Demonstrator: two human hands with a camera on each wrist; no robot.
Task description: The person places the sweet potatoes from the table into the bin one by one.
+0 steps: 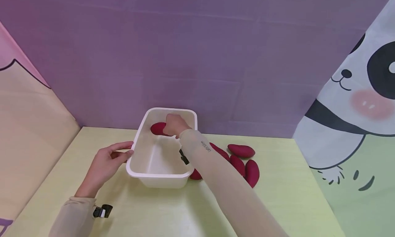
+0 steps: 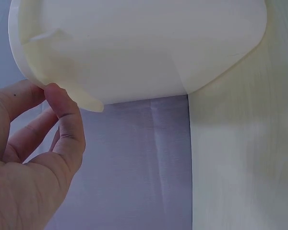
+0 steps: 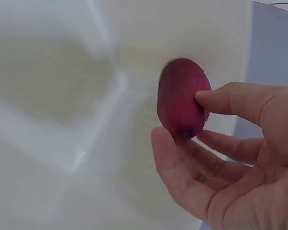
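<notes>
A white plastic bin point(image 1: 154, 175) stands on the table. My left hand point(image 1: 106, 165) is at its left side, thumb and fingers pinching the rim, as the left wrist view point(image 2: 43, 143) also shows. Inside the bin, near its far end, my right hand point(image 1: 176, 125) holds a red-skinned sweet potato point(image 1: 158, 128). In the right wrist view the thumb lies on one side of that sweet potato point(image 3: 182, 96) and the fingers curl beneath it. The bin's floor lies below; whether the sweet potato touches it I cannot tell.
To the right of the bin, several more sweet potatoes point(image 1: 241, 151) lie on the pale table point(image 1: 287, 196), some partly hidden behind my right forearm. A purple cloth backdrop point(image 1: 216, 59) rises just behind the bin. Printed panels stand left and right, one with a panda point(image 1: 370, 93).
</notes>
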